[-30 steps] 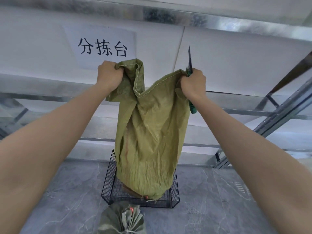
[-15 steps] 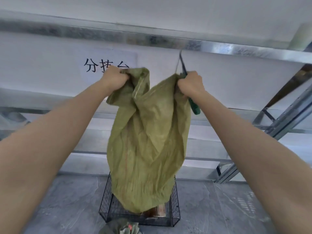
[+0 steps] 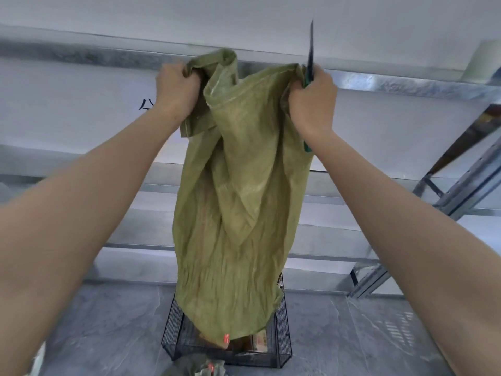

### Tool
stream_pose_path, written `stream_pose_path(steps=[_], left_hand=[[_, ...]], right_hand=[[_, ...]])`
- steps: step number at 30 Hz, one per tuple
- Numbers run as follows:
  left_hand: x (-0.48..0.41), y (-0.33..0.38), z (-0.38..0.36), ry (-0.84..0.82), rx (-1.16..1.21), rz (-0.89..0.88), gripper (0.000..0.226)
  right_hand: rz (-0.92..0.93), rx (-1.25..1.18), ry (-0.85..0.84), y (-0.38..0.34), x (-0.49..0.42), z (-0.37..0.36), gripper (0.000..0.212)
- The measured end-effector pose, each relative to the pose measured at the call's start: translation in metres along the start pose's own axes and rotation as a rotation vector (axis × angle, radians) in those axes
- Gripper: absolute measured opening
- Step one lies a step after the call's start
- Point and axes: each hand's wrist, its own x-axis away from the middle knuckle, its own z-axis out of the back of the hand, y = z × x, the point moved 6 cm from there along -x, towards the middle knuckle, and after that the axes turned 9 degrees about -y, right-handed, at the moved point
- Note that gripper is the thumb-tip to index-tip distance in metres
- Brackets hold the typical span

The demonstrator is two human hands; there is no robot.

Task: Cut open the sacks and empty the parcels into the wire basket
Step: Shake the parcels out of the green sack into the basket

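The left hand point(image 3: 176, 90) and right hand point(image 3: 311, 104) hold the green sack point(image 3: 235, 226) high by its top edge, fingers curled tight round the bunched corners, the right also clasping a knife point(image 3: 311, 47), blade up. The sack's lower end hangs over the wire basket point(image 3: 283, 335) holding parcels point(image 3: 259, 341); open floor point(image 3: 108, 321) flanks the basket.

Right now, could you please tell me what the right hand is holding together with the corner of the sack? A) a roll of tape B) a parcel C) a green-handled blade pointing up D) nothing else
C: the right hand grips the sack corner together with a green-handled blade that points upward.
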Motion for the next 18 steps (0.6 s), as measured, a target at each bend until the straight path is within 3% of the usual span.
stream_pose_path(steps=[3,5,8,10,13,15,18], left_hand=[[0.014,-0.027,-0.035,-0.374,-0.271,0.156,0.024],[0.027,-0.04,-0.046,-0.466,-0.461,0.163,0.026],[0.028,-0.033,-0.035,-0.288,-0.394,0.115,0.024],[0.024,-0.023,-0.017,-0.081,-0.272,0.069,0.02],[0.03,-0.012,0.008,0.178,-0.266,0.014,0.022],[0.03,-0.02,0.002,0.051,-0.327,0.082,0.021],[0.04,-0.054,-0.024,-0.4,-0.505,0.285,0.025]], right_hand=[[-0.253,0.265,-0.396,0.03,0.008,-0.029,0.028],[-0.294,0.23,-0.441,0.047,0.02,-0.035,0.027],[-0.252,0.119,-0.299,0.054,0.021,-0.028,0.034],[-0.167,0.055,-0.148,0.046,0.019,-0.016,0.033],[-0.044,0.028,0.08,0.037,0.018,0.004,0.019],[-0.127,0.137,-0.026,0.047,0.016,0.002,0.02],[-0.411,0.312,-0.44,0.078,0.029,-0.019,0.025]])
